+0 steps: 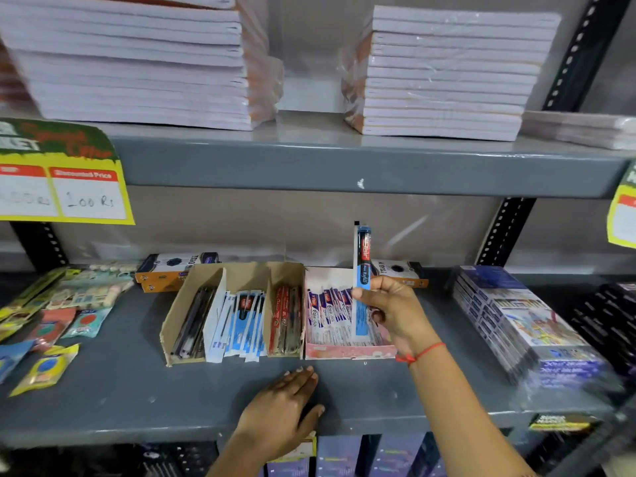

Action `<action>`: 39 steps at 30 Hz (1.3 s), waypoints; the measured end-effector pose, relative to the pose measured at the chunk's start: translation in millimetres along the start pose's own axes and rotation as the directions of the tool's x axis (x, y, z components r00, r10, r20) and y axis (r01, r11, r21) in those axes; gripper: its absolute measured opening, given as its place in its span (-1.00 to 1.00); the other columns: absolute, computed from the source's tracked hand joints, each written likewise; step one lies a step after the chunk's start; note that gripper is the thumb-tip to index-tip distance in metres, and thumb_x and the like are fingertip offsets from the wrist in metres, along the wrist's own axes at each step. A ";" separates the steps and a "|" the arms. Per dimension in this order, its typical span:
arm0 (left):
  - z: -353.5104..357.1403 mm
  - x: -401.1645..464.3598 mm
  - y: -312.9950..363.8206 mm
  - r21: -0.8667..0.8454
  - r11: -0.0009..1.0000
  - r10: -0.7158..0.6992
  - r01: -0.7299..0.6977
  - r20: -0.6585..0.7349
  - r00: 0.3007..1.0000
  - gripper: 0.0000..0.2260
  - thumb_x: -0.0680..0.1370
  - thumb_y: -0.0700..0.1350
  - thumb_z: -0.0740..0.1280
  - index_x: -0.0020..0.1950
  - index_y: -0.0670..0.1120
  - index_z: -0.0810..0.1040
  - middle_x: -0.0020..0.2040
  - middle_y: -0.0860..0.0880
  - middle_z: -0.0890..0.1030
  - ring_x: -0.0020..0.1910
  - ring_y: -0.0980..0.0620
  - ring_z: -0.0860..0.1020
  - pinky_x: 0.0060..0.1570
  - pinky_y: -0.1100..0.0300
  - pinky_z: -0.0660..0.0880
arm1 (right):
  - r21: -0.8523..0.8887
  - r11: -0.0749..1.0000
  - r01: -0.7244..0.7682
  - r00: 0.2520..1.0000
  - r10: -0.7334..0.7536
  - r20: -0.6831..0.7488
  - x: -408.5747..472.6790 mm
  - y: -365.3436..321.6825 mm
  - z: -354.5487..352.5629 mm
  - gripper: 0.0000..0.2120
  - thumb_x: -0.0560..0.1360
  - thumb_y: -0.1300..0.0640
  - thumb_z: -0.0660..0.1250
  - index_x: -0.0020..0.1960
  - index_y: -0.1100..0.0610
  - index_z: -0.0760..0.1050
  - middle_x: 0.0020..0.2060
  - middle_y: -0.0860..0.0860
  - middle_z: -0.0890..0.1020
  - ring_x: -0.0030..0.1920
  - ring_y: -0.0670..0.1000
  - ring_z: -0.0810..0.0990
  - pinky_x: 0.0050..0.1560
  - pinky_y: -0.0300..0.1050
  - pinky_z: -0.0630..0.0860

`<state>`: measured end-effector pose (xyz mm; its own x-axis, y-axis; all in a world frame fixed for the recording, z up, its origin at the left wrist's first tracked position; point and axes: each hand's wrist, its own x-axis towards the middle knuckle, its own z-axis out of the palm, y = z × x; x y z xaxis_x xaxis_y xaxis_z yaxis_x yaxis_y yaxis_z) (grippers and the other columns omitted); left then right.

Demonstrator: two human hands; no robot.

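My right hand pinches a long blue-and-red pen refill packet and holds it upright over a pink box filled with several purple-and-white packets. To the left stands a brown cardboard box with dividers, holding black pens, blue packets and red pens. My left hand rests flat, fingers straight, on the grey shelf in front of the boxes.
Stacks of wrapped notebooks fill the upper shelf. Small packaged items lie at the left, a wrapped stack of colour boxes at the right, orange-and-black boxes behind. A yellow price tag hangs at the upper left.
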<state>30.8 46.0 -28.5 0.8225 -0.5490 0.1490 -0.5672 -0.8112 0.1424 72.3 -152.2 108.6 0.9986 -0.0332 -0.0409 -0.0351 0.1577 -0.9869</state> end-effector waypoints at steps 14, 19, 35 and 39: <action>-30.0 -82.3 -104.3 -0.041 0.975 -0.220 0.217 -0.109 0.969 -0.56 0.45 0.16 0.33 0.22 -0.07 0.55 0.26 0.04 0.52 0.20 0.08 0.51 -0.01 0.23 0.52 | -0.514 0.858 -0.002 0.995 0.052 0.083 -5.5 49.8 133.1 -0.60 0.45 0.44 0.26 0.25 0.18 0.48 -0.41 -0.02 0.47 -0.53 -0.17 0.44 -0.44 -0.31 0.40; -33.6 -106.3 -148.2 -0.041 0.957 -0.291 0.288 -0.178 0.940 -0.54 0.60 0.13 0.00 0.21 -0.08 0.56 0.24 0.01 0.54 0.17 0.01 0.54 -0.06 0.19 0.54 | -0.772 0.635 0.028 0.996 0.047 0.075 5.9 76.6 195.1 -0.44 0.48 0.41 0.09 0.44 0.13 0.27 -0.01 0.23 0.64 -0.07 0.17 0.61 -0.09 -0.05 0.53; -35.1 -107.6 -150.7 -0.026 0.978 -0.207 0.208 -0.284 0.936 -0.38 0.61 0.08 -0.17 -0.01 -0.12 0.67 -0.02 -0.05 0.69 -0.09 0.02 0.66 0.02 0.22 0.45 | -0.972 0.168 -0.163 0.980 0.139 -0.141 69.8 98.0 210.7 -0.64 0.56 0.32 0.07 0.33 0.32 0.38 0.27 0.23 0.54 0.26 0.16 0.54 0.19 -0.04 0.51; -40.7 -108.3 -149.1 -0.039 0.967 -0.256 0.253 -0.218 0.942 -0.59 0.48 0.04 0.09 0.01 -0.11 0.66 -0.01 -0.03 0.69 -0.07 0.04 0.65 -0.16 0.17 0.58 | -0.987 0.096 -0.133 0.984 0.132 -0.120 68.8 98.0 211.4 -0.63 0.57 0.28 0.07 0.35 0.30 0.36 0.32 0.25 0.46 0.29 0.18 0.51 0.25 -0.03 0.48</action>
<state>24.6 234.6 -26.1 0.9104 -0.2658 0.3170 -0.3416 -0.9153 0.2136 145.9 69.6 42.1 0.9733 -0.1300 -0.1893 -0.1748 -0.9541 -0.2431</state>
